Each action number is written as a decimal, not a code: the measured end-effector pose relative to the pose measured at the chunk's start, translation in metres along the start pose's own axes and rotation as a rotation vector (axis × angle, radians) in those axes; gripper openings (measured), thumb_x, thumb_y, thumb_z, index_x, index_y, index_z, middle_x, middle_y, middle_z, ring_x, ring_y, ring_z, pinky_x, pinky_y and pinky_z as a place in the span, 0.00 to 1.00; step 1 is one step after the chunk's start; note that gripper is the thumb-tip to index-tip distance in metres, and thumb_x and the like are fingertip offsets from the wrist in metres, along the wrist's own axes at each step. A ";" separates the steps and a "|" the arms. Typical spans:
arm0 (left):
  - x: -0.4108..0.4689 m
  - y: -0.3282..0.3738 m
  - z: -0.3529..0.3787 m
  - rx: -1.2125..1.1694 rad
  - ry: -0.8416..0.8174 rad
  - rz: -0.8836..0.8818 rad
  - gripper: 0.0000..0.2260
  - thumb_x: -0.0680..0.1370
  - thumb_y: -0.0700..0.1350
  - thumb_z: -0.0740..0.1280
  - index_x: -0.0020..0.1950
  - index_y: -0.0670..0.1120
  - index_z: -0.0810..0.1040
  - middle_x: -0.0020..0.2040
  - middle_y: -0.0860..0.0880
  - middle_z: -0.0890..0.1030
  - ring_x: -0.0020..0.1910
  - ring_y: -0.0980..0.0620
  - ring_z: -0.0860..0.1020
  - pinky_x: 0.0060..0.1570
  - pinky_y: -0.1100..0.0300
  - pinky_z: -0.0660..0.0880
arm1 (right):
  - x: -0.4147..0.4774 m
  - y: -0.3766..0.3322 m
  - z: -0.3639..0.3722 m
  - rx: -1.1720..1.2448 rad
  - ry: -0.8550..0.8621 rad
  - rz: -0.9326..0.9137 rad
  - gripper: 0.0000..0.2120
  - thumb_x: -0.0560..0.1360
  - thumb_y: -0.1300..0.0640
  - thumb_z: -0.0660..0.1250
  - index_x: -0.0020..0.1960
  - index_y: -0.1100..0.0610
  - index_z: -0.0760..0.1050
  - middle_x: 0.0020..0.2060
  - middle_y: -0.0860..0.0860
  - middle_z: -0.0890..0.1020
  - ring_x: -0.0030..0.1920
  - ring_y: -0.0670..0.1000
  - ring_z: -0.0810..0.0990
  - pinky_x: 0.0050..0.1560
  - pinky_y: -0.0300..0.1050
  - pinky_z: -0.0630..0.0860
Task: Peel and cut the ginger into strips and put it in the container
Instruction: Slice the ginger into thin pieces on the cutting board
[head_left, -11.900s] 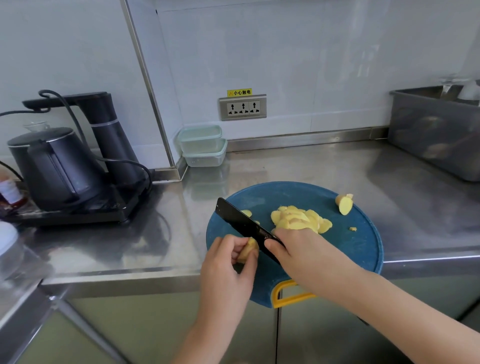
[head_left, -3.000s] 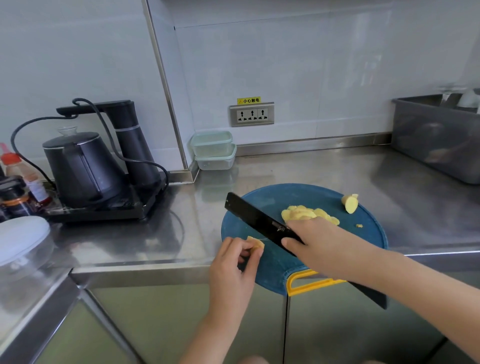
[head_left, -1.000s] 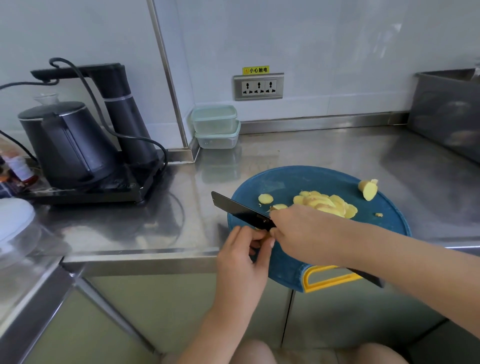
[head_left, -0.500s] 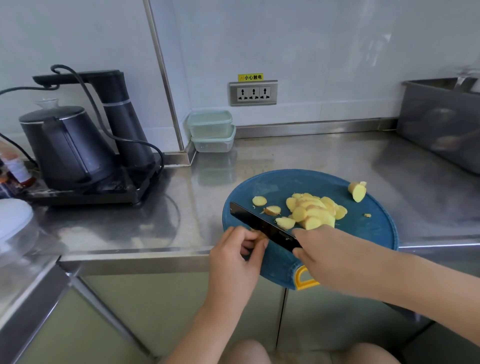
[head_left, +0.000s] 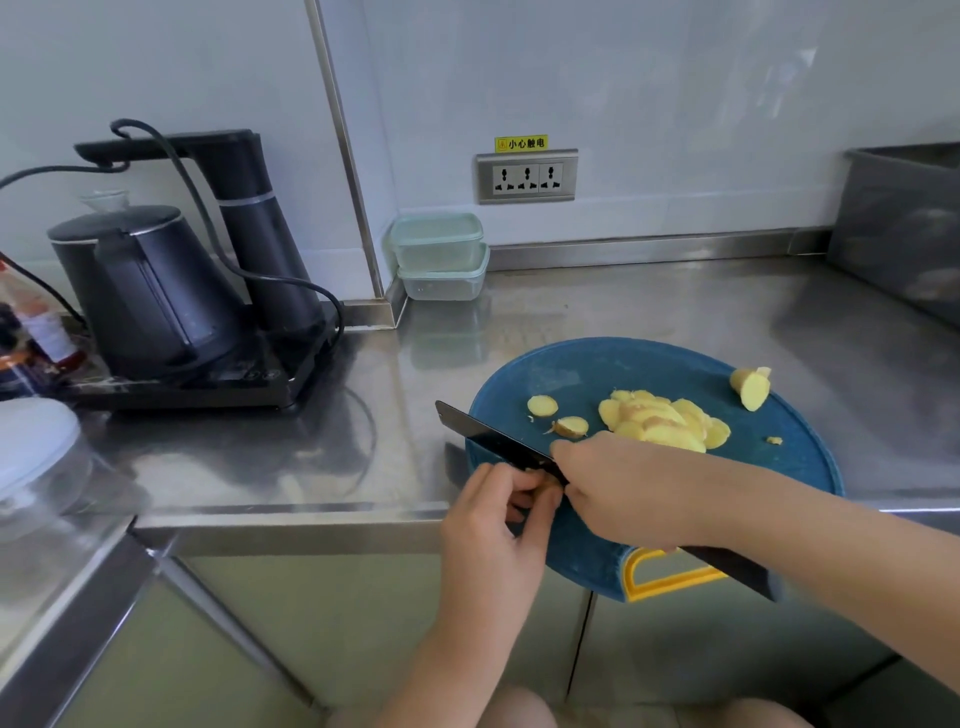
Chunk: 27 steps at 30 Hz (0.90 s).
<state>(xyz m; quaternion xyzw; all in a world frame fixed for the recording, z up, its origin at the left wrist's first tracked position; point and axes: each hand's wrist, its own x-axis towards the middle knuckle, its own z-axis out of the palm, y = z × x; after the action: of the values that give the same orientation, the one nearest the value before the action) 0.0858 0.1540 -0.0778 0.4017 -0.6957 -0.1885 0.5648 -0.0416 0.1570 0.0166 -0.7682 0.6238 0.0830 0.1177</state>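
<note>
While my left hand (head_left: 496, 530) is curling its fingertips tight just beside the knife (head_left: 493, 441) — whether a ginger scrap is pinched there I cannot tell — my right hand (head_left: 623, 491) is gripping it firmly. Fingers that close are risking a nick if the knife slips. Ginger slices (head_left: 660, 423) are lying piled on the board (head_left: 597, 369), not yet strips; the containers (head_left: 441, 254) are waiting, well apart, at the desk's (head_left: 675, 306) back.

Pale yellow ginger slices (head_left: 660, 423) lie heaped on the blue board (head_left: 597, 374), one stub (head_left: 750, 387) apart.
</note>
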 end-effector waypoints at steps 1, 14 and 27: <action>0.000 0.000 0.000 0.002 0.002 0.007 0.03 0.71 0.41 0.72 0.40 0.45 0.79 0.37 0.55 0.78 0.34 0.60 0.75 0.35 0.73 0.71 | -0.001 0.000 -0.001 0.015 -0.012 0.002 0.02 0.80 0.59 0.54 0.48 0.56 0.63 0.35 0.50 0.69 0.31 0.47 0.70 0.26 0.38 0.67; -0.004 0.001 0.003 0.004 0.023 0.045 0.03 0.73 0.40 0.71 0.42 0.44 0.77 0.41 0.54 0.78 0.38 0.59 0.77 0.38 0.73 0.70 | -0.034 0.037 -0.009 0.550 -0.037 0.222 0.12 0.78 0.63 0.60 0.59 0.54 0.65 0.28 0.54 0.73 0.18 0.47 0.70 0.24 0.39 0.71; -0.006 0.005 0.002 0.015 0.026 0.051 0.05 0.73 0.39 0.72 0.42 0.46 0.78 0.41 0.54 0.79 0.39 0.60 0.77 0.39 0.74 0.70 | -0.054 0.036 -0.023 0.658 0.227 0.227 0.09 0.82 0.52 0.56 0.46 0.56 0.68 0.26 0.52 0.72 0.19 0.50 0.69 0.22 0.41 0.69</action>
<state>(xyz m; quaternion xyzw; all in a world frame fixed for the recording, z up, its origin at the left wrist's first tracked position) 0.0822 0.1614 -0.0789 0.3905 -0.6997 -0.1634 0.5754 -0.0886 0.1942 0.0506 -0.6193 0.7075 -0.1954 0.2787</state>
